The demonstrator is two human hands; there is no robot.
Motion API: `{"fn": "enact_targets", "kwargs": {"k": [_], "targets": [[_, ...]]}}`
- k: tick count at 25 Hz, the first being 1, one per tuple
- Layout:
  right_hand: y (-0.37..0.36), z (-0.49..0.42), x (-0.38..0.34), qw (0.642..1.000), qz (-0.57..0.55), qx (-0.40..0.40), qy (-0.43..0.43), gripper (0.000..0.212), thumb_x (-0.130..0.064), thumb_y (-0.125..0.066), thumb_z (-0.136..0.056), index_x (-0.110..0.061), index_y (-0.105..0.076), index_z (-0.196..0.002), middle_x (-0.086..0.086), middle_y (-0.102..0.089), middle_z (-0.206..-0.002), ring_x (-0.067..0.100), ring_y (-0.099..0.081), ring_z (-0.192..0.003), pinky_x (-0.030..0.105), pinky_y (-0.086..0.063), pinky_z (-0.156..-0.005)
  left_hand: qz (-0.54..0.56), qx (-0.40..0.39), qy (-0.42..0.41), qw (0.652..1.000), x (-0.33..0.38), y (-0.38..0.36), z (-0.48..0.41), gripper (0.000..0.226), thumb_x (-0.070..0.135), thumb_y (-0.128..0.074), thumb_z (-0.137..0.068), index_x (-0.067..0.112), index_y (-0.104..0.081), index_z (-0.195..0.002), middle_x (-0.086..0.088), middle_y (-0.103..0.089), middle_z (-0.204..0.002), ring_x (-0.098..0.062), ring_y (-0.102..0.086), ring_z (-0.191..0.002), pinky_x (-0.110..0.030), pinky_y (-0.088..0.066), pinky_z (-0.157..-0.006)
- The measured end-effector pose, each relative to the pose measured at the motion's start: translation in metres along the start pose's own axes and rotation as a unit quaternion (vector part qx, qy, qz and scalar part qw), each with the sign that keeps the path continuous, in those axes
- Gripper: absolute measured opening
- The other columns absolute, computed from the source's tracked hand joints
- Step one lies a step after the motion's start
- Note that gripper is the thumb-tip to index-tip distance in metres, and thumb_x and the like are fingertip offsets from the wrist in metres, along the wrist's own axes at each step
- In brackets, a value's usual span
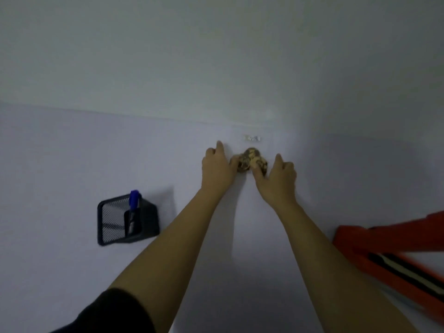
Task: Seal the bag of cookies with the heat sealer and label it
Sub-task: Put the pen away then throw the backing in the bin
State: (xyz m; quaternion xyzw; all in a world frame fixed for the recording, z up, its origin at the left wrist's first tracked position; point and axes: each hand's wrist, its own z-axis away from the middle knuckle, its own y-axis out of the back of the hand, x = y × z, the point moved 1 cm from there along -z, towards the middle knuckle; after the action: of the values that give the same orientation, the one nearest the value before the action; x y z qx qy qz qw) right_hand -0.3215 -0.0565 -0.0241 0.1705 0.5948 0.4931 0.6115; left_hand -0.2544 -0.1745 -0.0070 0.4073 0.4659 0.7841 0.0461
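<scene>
White table point(72, 152) | left hand point(216, 169), right hand point(278, 181) hold cookie bag point(252, 161) | sealer point(384, 248) right

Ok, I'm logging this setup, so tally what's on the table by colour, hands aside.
Black: 1, mesh pen holder
Blue: 1, marker standing in it
Red: 1, heat sealer
Brown: 1, bag of cookies
Pale, too blurred to name: 1, small bit beyond the cookies
Total: 5

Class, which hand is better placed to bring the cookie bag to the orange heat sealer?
Probably right. The right hand touches the bag of cookies, and the heat sealer lies on that side.
</scene>
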Motion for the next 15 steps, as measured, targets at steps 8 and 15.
{"fn": "enact_targets", "kwargs": {"k": [8,15], "targets": [[-0.063,0.099,0.006,0.984,0.048,-0.010,0.170,0.048,-0.027,-0.045,-0.094,-0.003,-0.038,-0.135,0.016,-0.036,-0.146,0.031,-0.030,-0.136,0.043,-0.024,-0.112,-0.170,0.171,0.056,0.969,-0.047,0.092,0.117,0.060,0.031,-0.055,-0.088,0.015,-0.034,-0.142,-0.019,-0.022,-0.152,-0.038,-0.025,-0.134,-0.048,-0.032,-0.103],[-0.076,0.101,0.009,0.971,0.169,-0.005,0.168,0.066,-0.044,-0.015,-0.091,-0.006,-0.020,-0.145,0.012,-0.018,-0.155,0.025,-0.014,-0.144,0.042,-0.013,-0.115,-0.042,0.074,0.200,0.976,-0.088,0.104,0.128,0.088,0.029,-0.068,-0.077,0.029,-0.014,-0.147,-0.017,-0.001,-0.153,-0.045,-0.027,-0.126,-0.050,-0.039,-0.094]]}}
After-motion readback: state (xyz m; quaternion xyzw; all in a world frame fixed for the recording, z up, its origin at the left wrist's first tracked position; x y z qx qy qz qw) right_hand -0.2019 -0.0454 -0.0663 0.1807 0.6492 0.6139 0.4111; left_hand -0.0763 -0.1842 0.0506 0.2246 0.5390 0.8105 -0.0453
